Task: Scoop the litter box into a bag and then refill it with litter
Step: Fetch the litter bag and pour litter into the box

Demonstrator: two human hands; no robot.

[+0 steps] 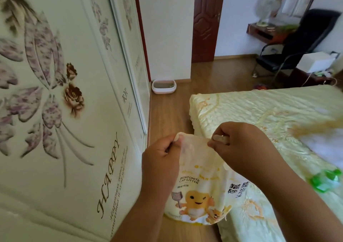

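Note:
A pale yellow bag of bentonite cat litter (198,191) stands on the wooden floor against the bed's corner, its printed front facing me. My left hand (160,160) pinches the top edge of the bag at its left side. My right hand (241,143) pinches the same top edge at the right, fingers curled around the folded plastic. The pink-and-white litter box (164,86) sits far off on the floor, in the corner where the wardrobe meets the white wall, with grey litter inside.
A wardrobe with flower-print sliding doors (65,93) fills the left. A bed with a yellow quilted cover (269,115) takes up the right, a green object (324,180) lying on it. A strip of wooden floor (167,115) runs between them. A black chair (297,43) and brown door (206,19) stand beyond.

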